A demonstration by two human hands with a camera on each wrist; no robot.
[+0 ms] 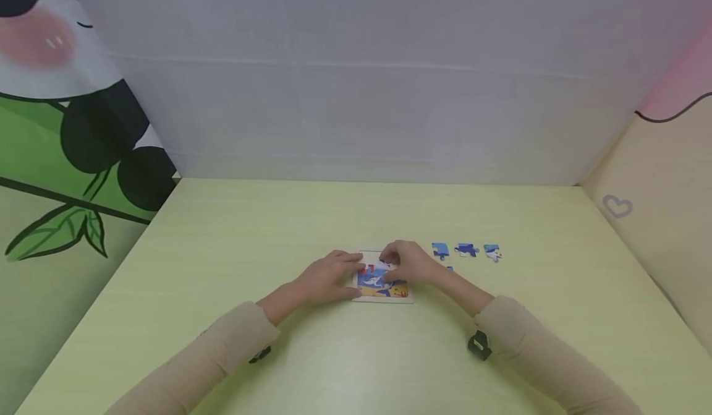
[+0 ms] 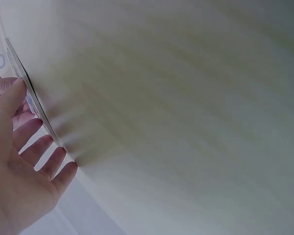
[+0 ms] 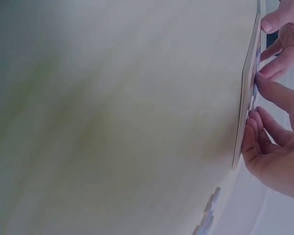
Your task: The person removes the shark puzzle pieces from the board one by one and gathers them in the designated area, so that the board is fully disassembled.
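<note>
Right hand (image 1: 408,261) pinches a thin, light puzzle piece (image 1: 386,258) over the stiff puzzle board (image 1: 384,296); left hand (image 1: 328,276), fingers straight, steadies its edge.

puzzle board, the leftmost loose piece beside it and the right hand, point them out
puzzle board (image 1: 389,291), head view, on its yellow lower part.
leftmost loose piece (image 1: 440,250), head view, on its blue middle.
right hand (image 1: 408,262), head view, on the back of the hand.

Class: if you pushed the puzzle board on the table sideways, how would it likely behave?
The puzzle board looks thin, flat and rigid, so it would probably slide, not tip. The table seems smooth, which may be why the left hand steadies it.
</note>
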